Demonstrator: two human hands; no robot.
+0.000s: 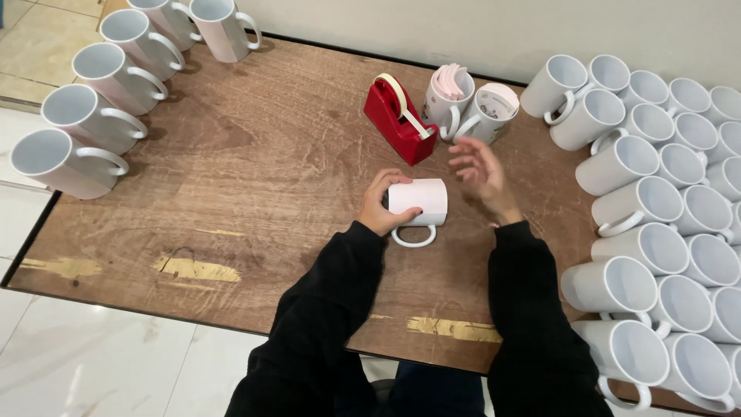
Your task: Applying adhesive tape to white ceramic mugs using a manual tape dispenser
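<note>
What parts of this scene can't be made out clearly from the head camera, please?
- Left hand: its palm and fingertips are hidden behind the paper-wrapped mug it holds.
- Wrapped mug's opening: faces away, so its inside is unseen.
- Right hand: fingers motion-blurred, touching nothing.
- White mugs at right: the outer ones are cut off by the frame edge.
- Red tape dispenser: the tape end is too small to judge.

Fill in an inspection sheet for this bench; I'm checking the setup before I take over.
Surface: worn wooden table, yellowish scuffs near the front edge.
Job's things: wrapped mug lying on its side, handle toward the person; red tape dispenser behind it.
Clutter: two mugs holding pink sheets; a row of wrapped mugs at left; plain white mugs crowded at right.
Hands: left hand grips the wrapped mug; right hand open, raised beside it.
Cables: nothing seen.
Surroundings: pale tiled floor, light wall.
</note>
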